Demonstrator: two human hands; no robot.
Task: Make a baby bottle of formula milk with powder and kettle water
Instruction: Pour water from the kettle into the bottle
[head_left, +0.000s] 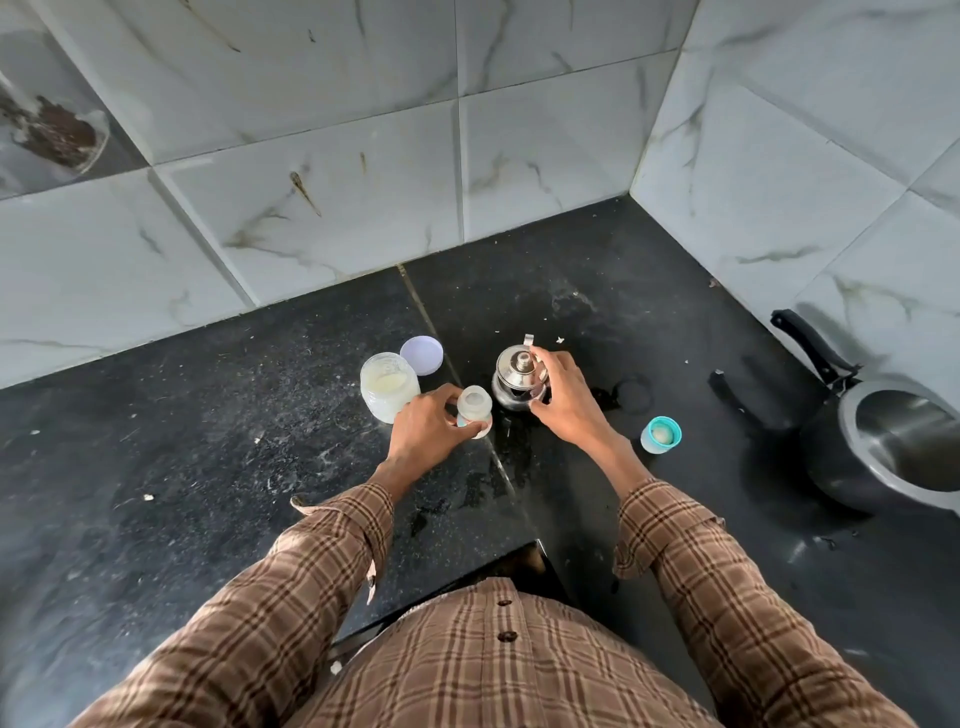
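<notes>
A small clear baby bottle (474, 406) stands open-topped on the black counter, and my left hand (423, 431) grips its lower body. Just right of it sits a small steel kettle (514, 379) with its lid on. My right hand (563, 395) wraps round the kettle's right side, at its handle. An open jar of pale formula powder (387, 389) stands left of the bottle, touching my left hand. The jar's lilac lid (422, 355) lies behind it. The bottle's teal-ringed teat cap (661, 434) rests on the counter to the right.
A dark pressure cooker (893, 447) with a long black handle sits at the right edge, near the tiled corner. Marble-look wall tiles (322, 208) close the back and right. Wet patches and crumbs mark the counter (208, 467). The counter's front edge runs by my waist.
</notes>
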